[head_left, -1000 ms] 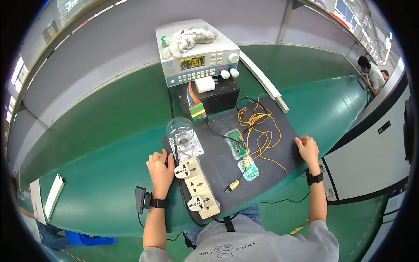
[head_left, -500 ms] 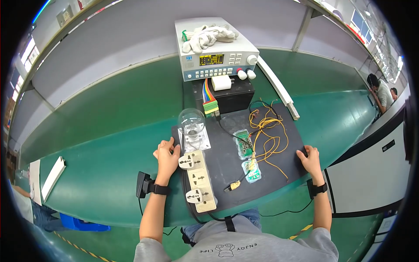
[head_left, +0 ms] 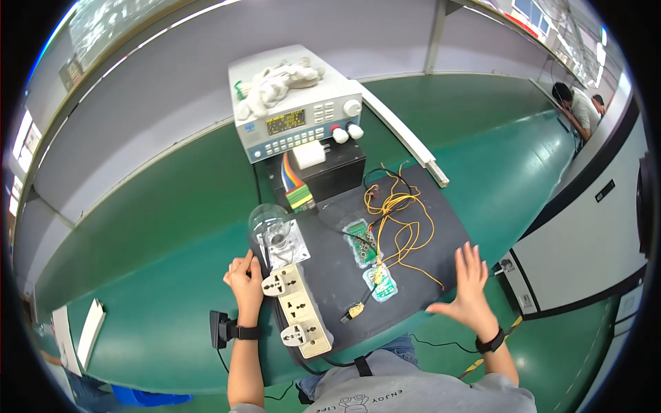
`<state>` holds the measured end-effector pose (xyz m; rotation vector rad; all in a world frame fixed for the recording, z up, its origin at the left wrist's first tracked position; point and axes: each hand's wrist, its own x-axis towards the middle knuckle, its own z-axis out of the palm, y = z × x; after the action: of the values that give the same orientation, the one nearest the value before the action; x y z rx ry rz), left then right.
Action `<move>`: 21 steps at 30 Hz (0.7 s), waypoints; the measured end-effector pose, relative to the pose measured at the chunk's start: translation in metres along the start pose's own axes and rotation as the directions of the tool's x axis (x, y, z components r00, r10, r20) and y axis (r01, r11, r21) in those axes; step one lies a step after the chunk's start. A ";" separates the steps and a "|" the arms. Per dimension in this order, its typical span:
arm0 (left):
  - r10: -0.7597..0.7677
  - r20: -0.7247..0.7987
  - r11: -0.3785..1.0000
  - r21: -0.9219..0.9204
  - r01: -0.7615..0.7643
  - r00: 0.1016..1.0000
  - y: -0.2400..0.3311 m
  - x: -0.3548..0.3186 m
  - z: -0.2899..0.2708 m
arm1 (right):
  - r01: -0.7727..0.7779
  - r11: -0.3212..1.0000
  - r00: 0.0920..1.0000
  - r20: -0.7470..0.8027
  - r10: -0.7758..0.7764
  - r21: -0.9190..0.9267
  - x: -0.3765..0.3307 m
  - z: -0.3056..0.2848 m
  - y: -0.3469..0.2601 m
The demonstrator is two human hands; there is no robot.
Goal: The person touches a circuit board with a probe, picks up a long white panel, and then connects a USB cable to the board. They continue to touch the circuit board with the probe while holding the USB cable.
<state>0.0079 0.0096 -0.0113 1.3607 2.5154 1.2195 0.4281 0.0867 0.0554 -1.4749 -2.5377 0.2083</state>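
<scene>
A black board (head_left: 413, 303) lies on the green bench. My left hand (head_left: 244, 283) is at its left edge, fingers curled and pinching there beside the clear glass bulb (head_left: 270, 224) and the cream power strip (head_left: 295, 308). With fingers spread, my right hand (head_left: 468, 292) hovers at the board's right edge, holding nothing. On the board are a green circuit board (head_left: 361, 243), a smaller pale-green circuit board (head_left: 381, 283), a tangle of yellow wires (head_left: 420, 224) and a short black lead with a plug (head_left: 353, 312). Two white adapters sit in the power strip.
Behind the board stands a white bench instrument (head_left: 296, 131) on a black box (head_left: 337, 172), with white gloves (head_left: 275, 86) on top. A rainbow ribbon cable (head_left: 291, 175) hangs in front. White trunking (head_left: 403, 134) lies right of it; another piece (head_left: 91, 332) lies far left. A person (head_left: 584, 113) sits far right.
My right hand has let go of the board's right edge and spread its fingers. My left hand stays at the left edge. The whole view has shifted and turned slightly.
</scene>
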 end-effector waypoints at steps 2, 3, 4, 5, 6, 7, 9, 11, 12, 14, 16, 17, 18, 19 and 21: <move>-0.026 -0.009 0.998 -0.052 0.025 1.000 -0.002 0.000 -0.002 | 0.024 0.998 1.000 0.003 -0.024 0.051 -0.008 0.003 -0.023; -0.022 -0.004 0.997 -0.072 0.022 1.000 0.000 0.002 0.000 | 0.009 0.999 1.000 0.008 -0.009 0.054 -0.011 0.009 -0.027; -0.009 0.005 0.997 -0.080 0.009 1.000 0.002 0.001 0.001 | -0.007 0.998 1.000 0.013 0.006 0.059 -0.012 0.015 -0.029; 0.018 -0.006 0.997 -0.072 -0.019 1.000 0.003 0.002 0.003 | -0.041 0.997 0.999 -0.005 0.042 0.068 -0.011 0.022 -0.029; 0.047 -0.015 0.997 -0.059 -0.048 0.999 0.003 0.002 0.003 | -0.058 0.994 0.997 -0.037 0.062 0.093 -0.009 0.030 -0.029; 0.039 -0.017 0.994 -0.101 -0.040 0.999 0.001 0.003 0.004 | -0.076 0.990 0.994 -0.068 0.084 0.118 -0.008 0.036 -0.030; 0.053 -0.051 0.988 -0.142 -0.060 0.997 -0.002 0.001 0.001 | -0.065 0.984 0.998 -0.012 0.068 0.165 -0.002 0.029 -0.038; 0.016 -0.051 0.988 -0.150 -0.023 0.999 0.002 0.000 0.001 | 0.007 0.981 0.998 0.056 -0.018 0.192 0.000 0.022 -0.043; 0.025 -0.073 0.986 -0.160 -0.036 0.997 0.000 0.000 0.003 | 0.018 0.982 0.996 0.077 -0.033 0.186 -0.001 0.021 -0.044; 0.031 -0.045 0.986 -0.163 -0.038 0.998 -0.004 0.001 0.005 | 0.033 0.981 0.992 0.111 -0.055 0.191 -0.003 0.021 -0.042; 0.002 -0.020 0.993 -0.118 -0.005 1.000 0.003 0.002 0.004 | 0.005 0.970 0.994 0.108 -0.032 0.245 -0.001 0.027 -0.039; -0.022 -0.004 0.993 -0.115 0.022 1.000 0.001 0.002 0.003 | -0.012 0.957 0.994 0.108 -0.020 0.291 -0.001 0.029 -0.040; -0.020 0.001 0.993 -0.115 0.020 1.000 0.001 0.003 0.003 | -0.018 0.956 0.994 0.109 -0.014 0.292 -0.001 0.030 -0.041; -0.003 -0.004 0.996 -0.088 0.003 1.000 0.002 0.004 0.003 | -0.042 0.954 0.993 0.118 0.007 0.298 -0.001 0.030 -0.042; 0.003 0.004 0.999 -0.047 -0.003 1.000 0.006 0.002 -0.001 | -0.074 0.949 0.992 0.124 0.038 0.306 -0.003 0.028 -0.045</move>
<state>0.0105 0.0127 -0.0059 1.3555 2.4664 1.2666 0.3850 0.0614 0.0376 -1.4467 -2.4085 0.6878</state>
